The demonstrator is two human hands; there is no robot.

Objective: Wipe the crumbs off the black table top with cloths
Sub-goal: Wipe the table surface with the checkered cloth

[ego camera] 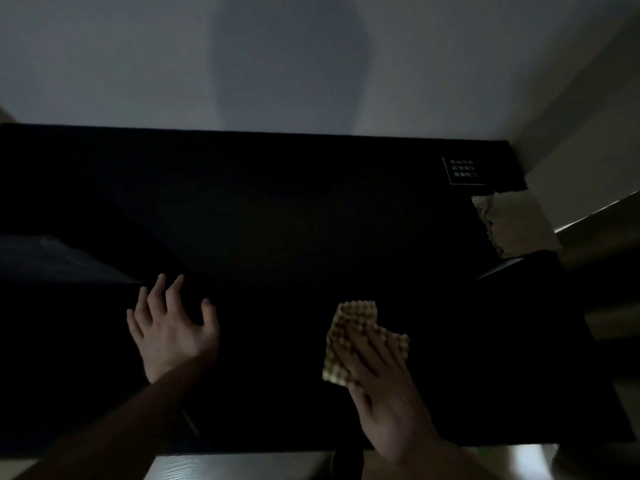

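A dim room: the black table top (277, 209) fills the middle of the view under a pale wall, and no crumbs can be made out in the low light. At the far left a dark flat shape (59, 261) lies on the table, too shadowed to identify. Just right of it the left hand (169, 327) is spread with fingers apart over the bare surface, holding nothing; whether it touches the table I cannot tell. Further right, the right hand (381, 382) lies flat, fingers extended together, pressing a checked yellowish cloth (356, 327) onto the table. Near the right edge sits a second, paler cloth (509, 223), beyond it a white-outlined printed label (464, 171).
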